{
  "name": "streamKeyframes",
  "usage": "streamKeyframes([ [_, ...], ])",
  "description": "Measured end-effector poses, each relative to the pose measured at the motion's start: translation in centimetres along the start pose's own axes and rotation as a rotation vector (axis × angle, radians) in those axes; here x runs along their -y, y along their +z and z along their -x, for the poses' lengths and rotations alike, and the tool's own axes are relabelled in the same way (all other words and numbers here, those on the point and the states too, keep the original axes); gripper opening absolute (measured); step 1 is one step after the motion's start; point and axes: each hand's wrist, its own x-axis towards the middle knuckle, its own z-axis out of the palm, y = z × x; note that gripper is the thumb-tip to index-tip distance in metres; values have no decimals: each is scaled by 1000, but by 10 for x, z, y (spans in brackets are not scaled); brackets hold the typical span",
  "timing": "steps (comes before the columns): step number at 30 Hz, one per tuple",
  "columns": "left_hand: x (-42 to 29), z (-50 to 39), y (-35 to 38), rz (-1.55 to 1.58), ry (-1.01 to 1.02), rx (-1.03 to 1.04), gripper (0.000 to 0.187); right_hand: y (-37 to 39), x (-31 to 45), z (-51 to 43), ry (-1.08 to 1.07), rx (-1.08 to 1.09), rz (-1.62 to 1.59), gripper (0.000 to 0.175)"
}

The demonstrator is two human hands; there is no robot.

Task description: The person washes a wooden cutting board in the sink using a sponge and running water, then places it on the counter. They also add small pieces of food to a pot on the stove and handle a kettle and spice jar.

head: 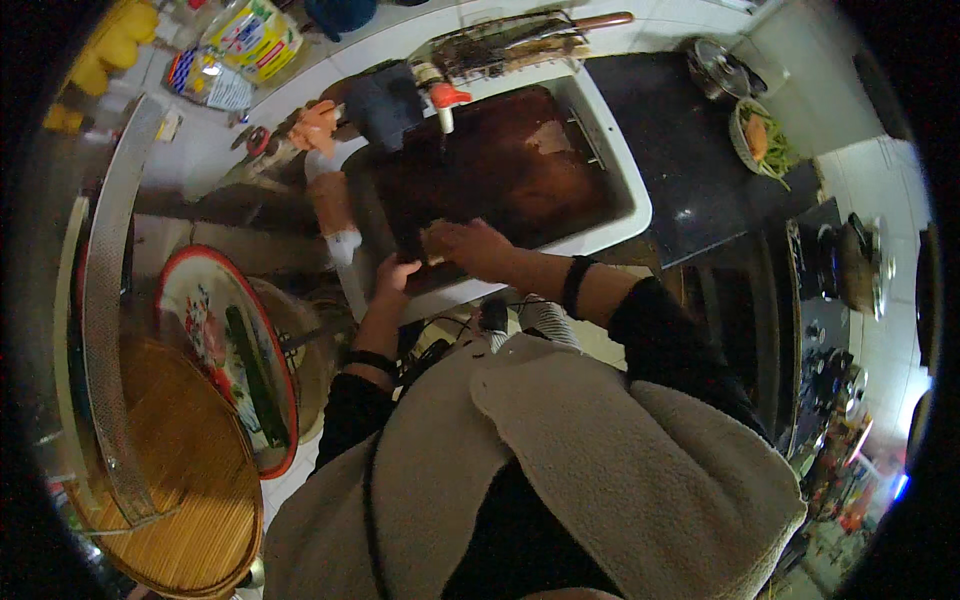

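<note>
A white-rimmed sink (637, 202) with a dark reddish-brown basin lies in front of me. Low over its near left part, my right hand (480, 249) is closed around a small yellowish-brown thing (433, 241), perhaps a scrubber; blur hides its exact kind. Just left of it, my left hand (393, 277) is at the near left corner of the sink with its thumb stretched toward the right hand. Its other fingers are hidden, so I cannot tell whether it grips anything. A tap with a red handle (448, 94) stands over the basin's far side.
Behind the sink, a wire rack (517, 56) carries a knife with a wooden handle (604, 21). A bowl of green vegetables (750, 139) and a lidded pot (716, 67) stand on the dark counter (660, 165). Left are a red-rimmed tray (196, 259) and woven bamboo tray (187, 480).
</note>
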Motion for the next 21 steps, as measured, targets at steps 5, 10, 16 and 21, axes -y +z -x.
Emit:
streamKeyframes([
  [5, -5, 3, -2, -154, 63, -58, 84, -44, -99, 64, 791, 191, -154, 37],
  [10, 10, -16, -9, -184, 118, -144, 85, -26, -109, 64, 997, -114, 60, 48],
  [16, 3, -6, 5, -258, 303, -139, 59, 12, -41, 15, 315, 28, 125, 59],
  [21, -11, 16, 12, -193, 341, 60, 58, -29, -145, 36, 795, 129, -27, 65],
])
